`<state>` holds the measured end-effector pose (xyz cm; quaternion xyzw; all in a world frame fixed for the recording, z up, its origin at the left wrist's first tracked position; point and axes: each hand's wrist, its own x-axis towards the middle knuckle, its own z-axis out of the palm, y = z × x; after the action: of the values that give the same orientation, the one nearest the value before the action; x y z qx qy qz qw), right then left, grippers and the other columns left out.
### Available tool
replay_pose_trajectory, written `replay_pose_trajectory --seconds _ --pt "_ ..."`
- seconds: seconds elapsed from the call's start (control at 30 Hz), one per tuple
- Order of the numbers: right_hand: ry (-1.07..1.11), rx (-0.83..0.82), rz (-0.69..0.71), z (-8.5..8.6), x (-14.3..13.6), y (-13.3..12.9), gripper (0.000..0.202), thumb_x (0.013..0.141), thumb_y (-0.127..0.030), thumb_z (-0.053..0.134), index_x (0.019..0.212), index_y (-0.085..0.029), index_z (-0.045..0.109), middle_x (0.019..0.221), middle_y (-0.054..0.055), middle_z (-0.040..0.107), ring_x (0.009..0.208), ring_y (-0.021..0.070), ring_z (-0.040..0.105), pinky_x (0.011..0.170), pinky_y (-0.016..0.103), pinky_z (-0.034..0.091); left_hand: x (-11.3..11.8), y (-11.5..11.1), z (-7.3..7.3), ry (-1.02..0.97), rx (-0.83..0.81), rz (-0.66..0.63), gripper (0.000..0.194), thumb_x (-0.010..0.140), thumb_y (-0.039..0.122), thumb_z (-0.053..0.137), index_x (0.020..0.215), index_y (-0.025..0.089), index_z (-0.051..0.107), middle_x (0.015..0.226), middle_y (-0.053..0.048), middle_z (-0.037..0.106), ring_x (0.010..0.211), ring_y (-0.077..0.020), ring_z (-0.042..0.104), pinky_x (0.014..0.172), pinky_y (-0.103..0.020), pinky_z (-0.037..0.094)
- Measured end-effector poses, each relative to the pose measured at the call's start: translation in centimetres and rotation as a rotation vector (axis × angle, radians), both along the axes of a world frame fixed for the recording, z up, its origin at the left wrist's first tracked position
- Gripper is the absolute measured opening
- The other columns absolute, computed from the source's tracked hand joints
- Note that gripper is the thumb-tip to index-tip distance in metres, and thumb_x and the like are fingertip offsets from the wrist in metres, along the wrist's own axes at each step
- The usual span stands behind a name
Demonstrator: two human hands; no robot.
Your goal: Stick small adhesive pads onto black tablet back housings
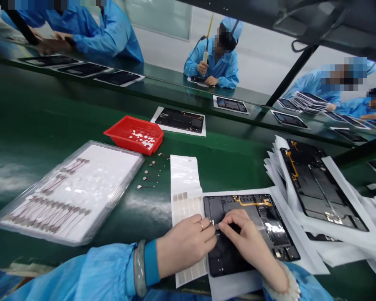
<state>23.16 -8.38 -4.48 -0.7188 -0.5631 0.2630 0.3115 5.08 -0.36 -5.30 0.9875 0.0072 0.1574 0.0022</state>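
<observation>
You have the black panel [230,262] directly beneath your fingers [233,219], which meet over its left part. Your right hand [249,238] has thumb and forefinger pinched together; what sits between the tips is too small to make out. Your left hand [188,244] is curled just beside it, and I can't tell whether it grips anything. The panel is a thin, flat rectangle, dark with a glossy patch, lying on white paper [311,263] on the smooth green tabletop [232,163]. Its long axis runs roughly left to right across you, an orange flat cable [247,203] along the far edge. A shiny strip [185,173] with beige rectangles runs partly under your left hand.
</observation>
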Motion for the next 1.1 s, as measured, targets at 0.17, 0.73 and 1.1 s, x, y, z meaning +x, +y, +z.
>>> replay_pose_trajectory --seconds 0.17,0.73,1.1 --pt "-0.074 0.025 -0.077 -0.7 -1.0 -1.1 0.017 0.082 -0.031 0.058 0.068 -0.024 0.064 0.085 0.005 0.062 0.091 0.0244 0.051 0.087 0.042 0.038 -0.8 -0.8 -0.3 0.013 0.024 -0.050 0.018 0.094 0.018 0.045 0.102 0.012 0.059 0.094 -0.007 0.059 0.082 -0.0189 0.053 0.067 -0.032 0.039" --pt "-0.204 -0.019 -0.142 -0.9 -2.5 -1.7 0.019 0.084 -0.029 0.057 0.067 -0.024 0.063 0.088 0.004 0.059 0.095 0.0248 0.046 0.088 0.044 0.034 -1.6 -0.7 -0.8 -0.012 -0.050 0.057 0.020 0.093 0.013 0.044 0.107 0.011 0.057 0.099 -0.008 0.061 0.089 -0.0198 0.056 0.072 -0.032 0.045" --pt "-0.253 0.024 -0.128 -0.9 -2.7 -1.8 0.018 0.084 -0.025 0.057 0.067 -0.023 0.060 0.087 0.004 0.059 0.094 0.0246 0.047 0.086 0.044 0.036 -1.6 -0.7 -0.7 0.010 -0.065 0.063 0.020 0.093 0.012 0.044 0.107 0.011 0.057 0.101 -0.008 0.062 0.091 -0.0201 0.056 0.073 -0.032 0.045"
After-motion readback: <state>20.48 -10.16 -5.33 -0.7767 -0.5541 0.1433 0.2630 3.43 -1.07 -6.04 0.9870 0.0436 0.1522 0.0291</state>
